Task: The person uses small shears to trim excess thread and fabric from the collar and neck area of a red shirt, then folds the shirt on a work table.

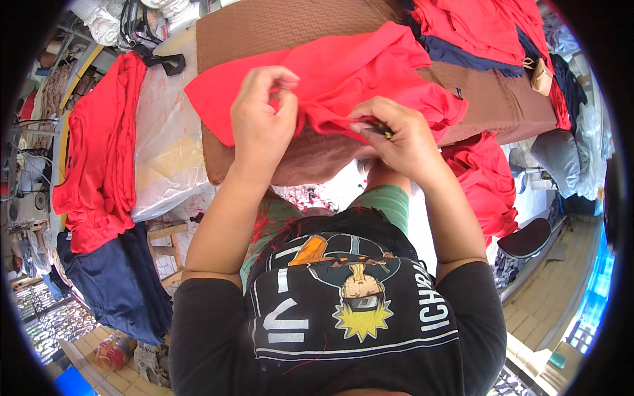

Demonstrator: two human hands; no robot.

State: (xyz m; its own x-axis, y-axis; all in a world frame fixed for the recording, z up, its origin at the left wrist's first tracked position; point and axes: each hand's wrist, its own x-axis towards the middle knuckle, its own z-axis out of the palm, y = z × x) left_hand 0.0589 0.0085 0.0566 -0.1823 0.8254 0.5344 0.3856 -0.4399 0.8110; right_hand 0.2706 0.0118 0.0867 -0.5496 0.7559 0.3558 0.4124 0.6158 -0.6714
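Observation:
A red garment lies across the brown padded table in front of me, its near edge hanging over the side. My right hand is closed, with a fold of the red cloth's edge pinched at its fingertips. Tucked in the same hand is a small dark tool with a yellow-green spot; its kind is mostly hidden by the fingers. My left hand is raised over the garment's left part, fingers curled in toward the thumb. Motion blurs those fingertips, and anything between them is too small to make out.
More red garments hang at the left, above dark navy cloth. Red and navy clothes are piled at the far right of the brown table. Another red bundle hangs below its right side. Red thread scraps litter the floor.

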